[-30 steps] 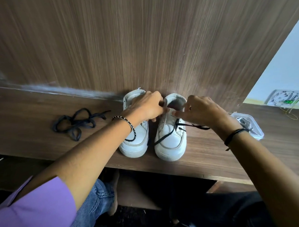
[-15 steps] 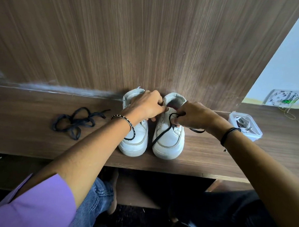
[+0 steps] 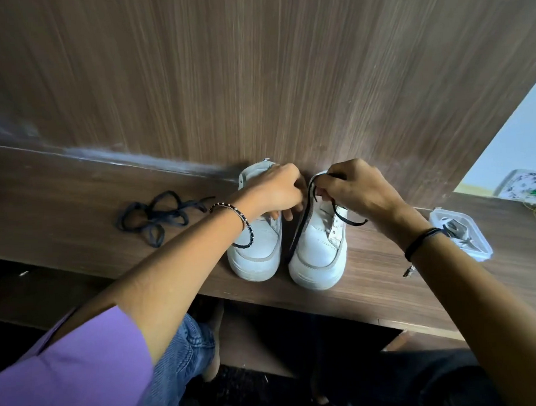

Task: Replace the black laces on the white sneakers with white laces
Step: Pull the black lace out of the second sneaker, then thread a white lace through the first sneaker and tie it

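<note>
Two white sneakers stand side by side on the wooden shelf [image 3: 77, 229], toes toward me. The left sneaker [image 3: 256, 252] has no lace. The right sneaker [image 3: 321, 255] still carries a black lace [image 3: 298, 229], which hangs loose down its left side and loops up over the collar. My right hand [image 3: 358, 192] pinches that lace above the sneaker's opening. My left hand [image 3: 275, 190] grips the right sneaker's collar edge with curled fingers. A removed black lace [image 3: 156, 213] lies in a heap on the shelf at the left.
A clear plastic box [image 3: 464, 237] with something white and dark inside sits on the shelf at the right. A wooden back panel [image 3: 255, 80] rises directly behind the sneakers. My knees are under the shelf's front edge.
My right hand has moved left and up from the sneaker's right side to above its collar, drawing the black lace up into a loop. The left hand stayed at the collar.
</note>
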{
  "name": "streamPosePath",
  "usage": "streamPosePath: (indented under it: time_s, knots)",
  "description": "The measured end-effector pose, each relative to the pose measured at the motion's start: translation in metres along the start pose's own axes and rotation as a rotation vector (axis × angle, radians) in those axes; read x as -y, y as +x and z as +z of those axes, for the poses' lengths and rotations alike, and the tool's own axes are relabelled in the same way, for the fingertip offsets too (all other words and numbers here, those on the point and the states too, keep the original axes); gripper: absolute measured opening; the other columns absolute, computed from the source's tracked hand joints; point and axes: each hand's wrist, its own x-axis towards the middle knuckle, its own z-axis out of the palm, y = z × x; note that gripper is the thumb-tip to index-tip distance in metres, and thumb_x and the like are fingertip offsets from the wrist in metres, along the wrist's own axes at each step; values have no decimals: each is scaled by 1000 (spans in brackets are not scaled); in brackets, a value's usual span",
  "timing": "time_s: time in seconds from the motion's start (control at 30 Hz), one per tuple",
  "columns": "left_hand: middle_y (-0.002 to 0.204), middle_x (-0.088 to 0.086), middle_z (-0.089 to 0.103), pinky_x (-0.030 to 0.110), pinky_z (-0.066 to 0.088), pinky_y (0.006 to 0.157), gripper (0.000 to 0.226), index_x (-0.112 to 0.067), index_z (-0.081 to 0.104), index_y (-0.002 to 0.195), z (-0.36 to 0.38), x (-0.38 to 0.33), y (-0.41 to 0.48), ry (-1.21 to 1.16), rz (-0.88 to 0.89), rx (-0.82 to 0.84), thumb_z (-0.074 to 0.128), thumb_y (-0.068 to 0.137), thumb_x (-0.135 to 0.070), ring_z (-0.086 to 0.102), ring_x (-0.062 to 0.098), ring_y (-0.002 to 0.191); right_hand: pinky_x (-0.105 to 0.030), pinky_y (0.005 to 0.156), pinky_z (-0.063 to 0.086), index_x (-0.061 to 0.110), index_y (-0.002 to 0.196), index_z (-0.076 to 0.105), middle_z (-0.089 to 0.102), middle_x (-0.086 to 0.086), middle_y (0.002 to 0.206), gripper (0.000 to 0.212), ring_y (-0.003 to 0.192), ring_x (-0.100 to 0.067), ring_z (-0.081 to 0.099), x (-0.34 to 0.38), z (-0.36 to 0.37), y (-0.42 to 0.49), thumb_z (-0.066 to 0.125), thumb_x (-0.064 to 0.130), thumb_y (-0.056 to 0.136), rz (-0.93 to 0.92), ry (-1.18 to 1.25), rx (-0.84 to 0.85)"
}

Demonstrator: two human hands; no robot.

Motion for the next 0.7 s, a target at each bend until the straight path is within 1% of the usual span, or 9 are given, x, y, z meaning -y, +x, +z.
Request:
streamPosePath:
  time_s: [0.07, 0.1, 0.13, 0.2, 0.3, 0.4, 0.5, 0.6, 0.7]
  knots:
    - [89, 7, 77, 45, 64, 66, 38, -11, 64, 120, -8, 0, -6, -50, -5, -17, 46, 87, -7, 77, 26, 73, -31, 55, 42, 6, 73, 70, 67, -10, 68, 31, 59, -14, 50, 4, 0, 2, 60, 31, 88, 17, 178, 12]
    - [91, 8, 76, 47, 64, 69, 49, -13, 54, 136, -14, 1, -11, -108, -4, -4, 47, 89, -6, 77, 27, 77, -30, 51, 38, 5, 71, 68, 62, -8, 63, 31, 55, -14, 46, 8, 0, 3, 60, 30, 88, 23, 271, 2]
    - [95, 9, 74, 49, 64, 73, 56, -14, 44, 145, -19, 2, -14, -188, 3, 36, 49, 90, -5, 76, 30, 85, -26, 47, 33, 5, 69, 66, 56, -5, 58, 30, 51, -13, 42, 12, 1, 4, 59, 26, 90, 28, 360, -6]
    - [103, 13, 70, 52, 62, 81, 55, -13, 47, 141, -33, 4, -25, -317, 55, 133, 58, 88, -4, 72, 34, 100, -20, 40, 26, 6, 73, 63, 53, -1, 56, 25, 44, -10, 36, 26, 6, 6, 56, 17, 94, 48, 547, 9]
    - [121, 17, 69, 38, 61, 81, 47, -11, 55, 132, -46, 11, -40, -455, 139, 229, 70, 87, -4, 69, 24, 108, -21, 36, 23, 8, 75, 59, 59, -8, 68, 22, 46, -13, 37, 44, 18, 13, 53, 13, 95, 117, 865, 59]
    - [112, 16, 74, 35, 61, 80, 28, -1, 60, 124, -61, 21, -50, -523, 120, 242, 63, 97, -8, 72, 27, 105, -22, 36, 22, 8, 76, 60, 60, -9, 68, 23, 49, -15, 37, 62, 33, 21, 50, 14, 96, 165, 1080, 69]
    - [101, 19, 74, 33, 61, 76, 29, 9, 61, 122, -83, 39, -57, -582, 46, 131, 54, 103, -12, 74, 27, 95, -19, 35, 23, 5, 81, 61, 61, -8, 65, 27, 46, -13, 40, 81, 49, 27, 43, 13, 100, 152, 1184, 59]
    - [94, 14, 73, 31, 59, 72, 24, 1, 65, 117, -104, 59, -67, -616, -10, -30, 52, 105, -15, 73, 25, 88, -19, 34, 26, -2, 100, 63, 64, -9, 69, 26, 45, -12, 43, 101, 75, 36, 44, 16, 102, 187, 1170, 48]
    - [96, 16, 72, 29, 56, 65, 22, -2, 64, 115, -116, 82, -77, -525, -119, -132, 49, 106, -14, 71, 24, 83, -19, 35, 29, -7, 118, 60, 67, -14, 80, 35, 42, -12, 43, 121, 109, 46, 52, 20, 97, 238, 1088, 59]
